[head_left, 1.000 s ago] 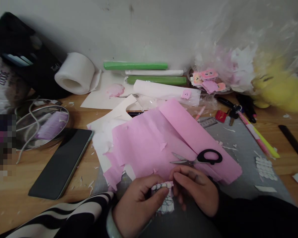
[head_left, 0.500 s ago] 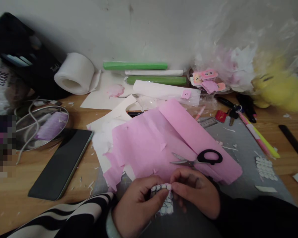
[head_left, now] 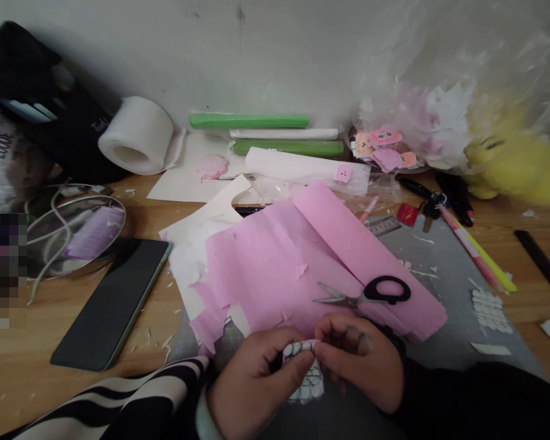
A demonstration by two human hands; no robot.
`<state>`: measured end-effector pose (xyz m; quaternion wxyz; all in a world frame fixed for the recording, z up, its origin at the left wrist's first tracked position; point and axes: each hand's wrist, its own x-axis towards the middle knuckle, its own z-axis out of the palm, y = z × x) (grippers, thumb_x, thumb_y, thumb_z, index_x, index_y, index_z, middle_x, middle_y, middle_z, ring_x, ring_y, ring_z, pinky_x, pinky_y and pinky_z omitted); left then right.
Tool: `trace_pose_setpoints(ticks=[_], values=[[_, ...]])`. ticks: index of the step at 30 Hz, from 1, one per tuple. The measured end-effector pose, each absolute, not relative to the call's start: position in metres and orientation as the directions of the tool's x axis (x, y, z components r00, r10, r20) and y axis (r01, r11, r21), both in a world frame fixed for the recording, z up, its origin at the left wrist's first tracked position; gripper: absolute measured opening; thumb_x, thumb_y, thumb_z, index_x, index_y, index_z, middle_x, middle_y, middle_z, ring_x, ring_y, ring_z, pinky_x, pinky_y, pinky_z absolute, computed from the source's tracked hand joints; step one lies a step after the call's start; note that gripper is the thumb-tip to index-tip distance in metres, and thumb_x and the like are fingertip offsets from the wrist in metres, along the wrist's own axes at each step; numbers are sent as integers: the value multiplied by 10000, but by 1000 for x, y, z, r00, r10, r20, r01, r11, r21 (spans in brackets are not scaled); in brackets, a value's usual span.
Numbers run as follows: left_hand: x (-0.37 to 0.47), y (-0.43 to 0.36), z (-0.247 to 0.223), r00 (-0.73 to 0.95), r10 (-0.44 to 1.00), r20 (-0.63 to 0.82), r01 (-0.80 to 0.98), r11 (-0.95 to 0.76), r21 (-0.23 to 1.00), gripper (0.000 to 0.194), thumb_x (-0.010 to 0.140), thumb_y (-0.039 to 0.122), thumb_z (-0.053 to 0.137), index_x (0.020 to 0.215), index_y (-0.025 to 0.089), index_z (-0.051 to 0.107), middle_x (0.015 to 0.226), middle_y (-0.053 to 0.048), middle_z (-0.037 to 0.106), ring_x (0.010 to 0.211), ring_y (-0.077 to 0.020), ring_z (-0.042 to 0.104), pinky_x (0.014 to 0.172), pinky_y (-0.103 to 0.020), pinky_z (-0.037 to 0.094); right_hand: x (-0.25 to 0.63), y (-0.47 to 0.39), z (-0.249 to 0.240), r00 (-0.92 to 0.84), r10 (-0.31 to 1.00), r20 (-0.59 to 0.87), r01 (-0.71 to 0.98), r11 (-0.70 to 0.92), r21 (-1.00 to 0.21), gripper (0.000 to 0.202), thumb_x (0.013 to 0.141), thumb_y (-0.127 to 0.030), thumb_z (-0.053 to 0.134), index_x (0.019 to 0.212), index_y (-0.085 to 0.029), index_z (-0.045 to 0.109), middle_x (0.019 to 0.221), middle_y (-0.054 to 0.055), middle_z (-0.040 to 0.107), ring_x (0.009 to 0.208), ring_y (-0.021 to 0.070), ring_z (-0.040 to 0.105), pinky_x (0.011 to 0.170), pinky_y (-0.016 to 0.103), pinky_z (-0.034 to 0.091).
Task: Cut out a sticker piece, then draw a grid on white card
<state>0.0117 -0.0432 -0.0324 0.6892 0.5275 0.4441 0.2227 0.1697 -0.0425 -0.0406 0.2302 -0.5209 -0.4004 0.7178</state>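
A small white piece with dark curved outlines point(head_left: 310, 384) is pinched between the thumb and fingers of my left hand point(head_left: 263, 379) at the bottom centre. My right hand point(head_left: 362, 357) closes thumb and fingertips on the upper right corner of that same piece. Just beyond both hands lies crumpled pink paper point(head_left: 266, 263) with a rolled part on its right. Black-handled scissors point(head_left: 387, 289) rest on this paper, blades pointing left. At the right, a similar patterned white piece point(head_left: 490, 310) lies on the grey mat point(head_left: 449, 275).
A phone point(head_left: 112, 302) and a metal bowl point(head_left: 96, 260) with a purple item are on the left. Behind are a white roll point(head_left: 137, 134), green rolls point(head_left: 288, 148) and pink cutouts point(head_left: 385, 137). Keys point(head_left: 431, 209), pens point(head_left: 476, 247) and a yellow plush point(head_left: 508, 153) lie right.
The patterned piece has shifted slightly right and down in my left fingers. My right fingertips have moved a little, now closer to its upper corner. The surroundings look the same.
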Motion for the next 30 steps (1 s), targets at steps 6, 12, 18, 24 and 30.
trace_pose_setpoints(ticks=[6, 12, 18, 24, 30], values=[[14, -45, -33, 480, 804, -351, 269, 246, 931, 209, 705, 337, 609, 725, 132, 575, 666, -13, 529, 626, -143, 451, 568, -236, 360, 161, -45, -34, -196, 864, -464, 189, -431, -882, 141, 632, -298, 523, 569, -184, 470, 487, -57, 406, 433, 68, 364, 391, 198, 306], [15, -45, -31, 455, 808, -375, 289, 265, 920, 160, 778, 272, 489, 702, 142, 545, 582, 15, 482, 549, -117, 422, 508, -221, 346, 162, -45, -33, -235, 827, -511, 163, -484, -860, 181, 656, -353, 518, 598, -189, 472, 471, -63, 416, 383, 64, 362, 343, 193, 303], [15, -45, -34, 457, 787, -414, 126, 403, 906, 210, 813, 335, 514, 718, 149, 535, 561, 25, 497, 473, -85, 427, 430, -187, 337, 164, -42, -36, -248, 785, -567, 106, -560, -822, 272, 657, -433, 554, 623, -171, 485, 450, -77, 433, 346, 44, 382, 331, 173, 331], [13, -44, -37, 434, 738, -516, -158, 627, 763, 355, 720, 487, 631, 717, 157, 501, 531, 14, 564, 397, -75, 470, 352, -156, 336, 166, -39, -36, -302, 729, -614, 48, -632, -774, 318, 631, -469, 594, 612, -171, 484, 458, -66, 478, 347, 44, 417, 318, 161, 347], [14, -44, -38, 435, 734, -522, -162, 634, 756, 376, 705, 496, 649, 727, 145, 516, 528, 6, 582, 390, -67, 471, 346, -144, 344, 169, -40, -37, -393, 696, -601, 50, -636, -770, 341, 624, -477, 630, 652, -160, 509, 503, -46, 514, 375, 43, 425, 326, 156, 352]])
